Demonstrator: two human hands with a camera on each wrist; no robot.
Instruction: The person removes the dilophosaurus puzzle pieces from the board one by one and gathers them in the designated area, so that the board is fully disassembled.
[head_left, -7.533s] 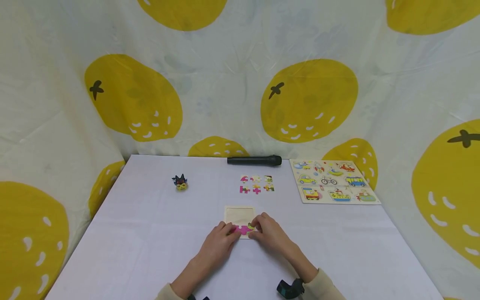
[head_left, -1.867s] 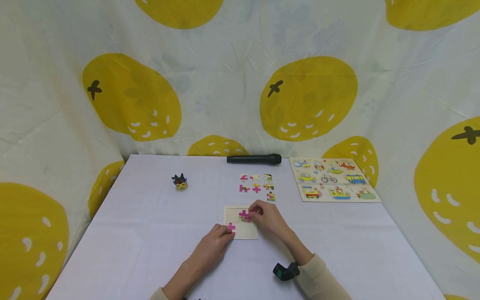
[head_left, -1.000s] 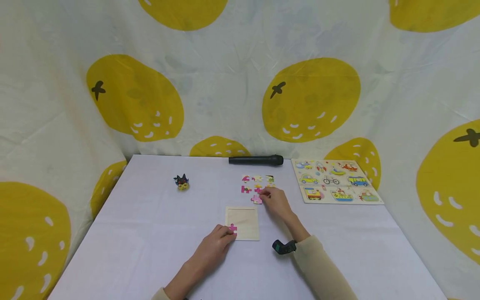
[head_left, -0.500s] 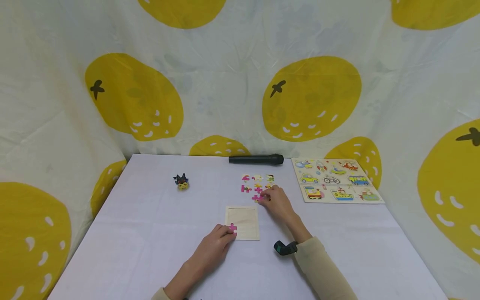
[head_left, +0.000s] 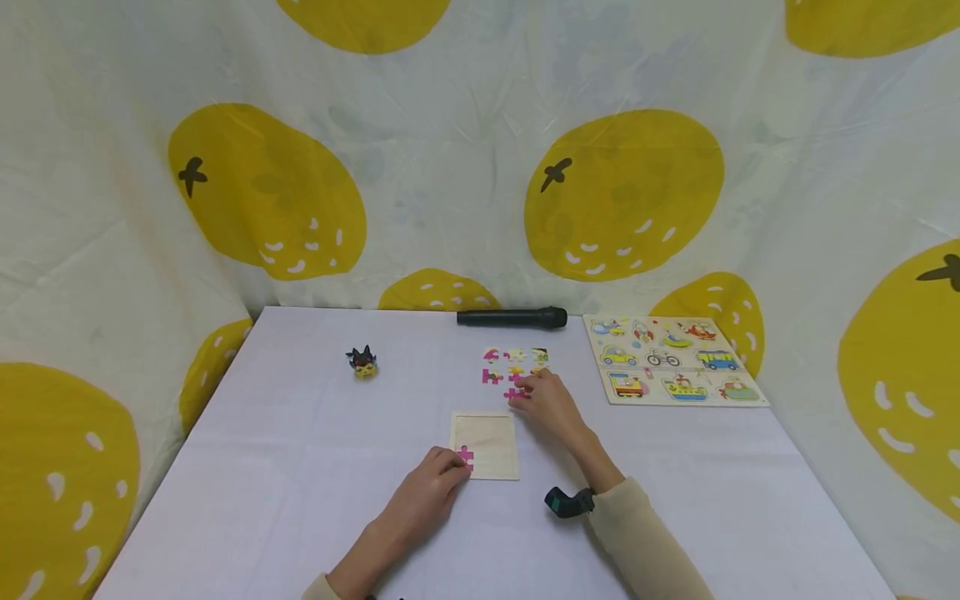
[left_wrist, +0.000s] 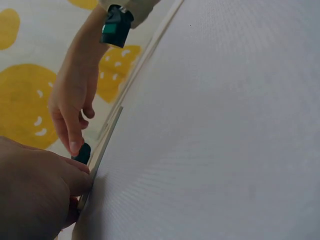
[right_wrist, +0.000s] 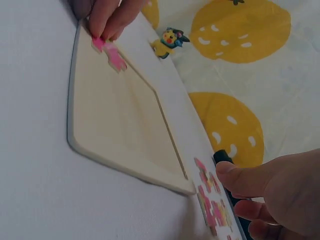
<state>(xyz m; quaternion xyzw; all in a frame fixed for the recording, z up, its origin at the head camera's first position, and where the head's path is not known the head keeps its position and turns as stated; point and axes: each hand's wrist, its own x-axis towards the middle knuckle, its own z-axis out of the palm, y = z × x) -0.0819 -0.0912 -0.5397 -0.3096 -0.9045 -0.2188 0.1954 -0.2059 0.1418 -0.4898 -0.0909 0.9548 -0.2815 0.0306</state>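
Observation:
In the head view my left hand (head_left: 431, 492) grips the lower left corner of a shallow wooden puzzle tray (head_left: 491, 477), fingertips on a pink jigsaw piece (head_left: 465, 454) lying in that corner. The right wrist view shows those fingers at the pink piece (right_wrist: 116, 59) and the bare tray floor (right_wrist: 120, 115). Beyond the tray, my right hand (head_left: 551, 408) pinches another pink jigsaw piece (head_left: 514, 393) between thumb and forefinger, low over the table at the front of a group of jigsaw pieces (head_left: 492, 377). Part of this group is hidden behind the hand.
A black microphone (head_left: 512, 318) lies along the table's back edge. At the back right is a wooden board of vehicle pictures (head_left: 663, 360). A small yellow and dark figurine (head_left: 363, 363) stands left of the pieces. A patterned curtain (head_left: 450, 167) hangs behind the table.
The tray's lower row has gone down to one piece. My right hand has carried a pink piece from over the tray to the group and turned it slightly. The left hand stays at the corner.

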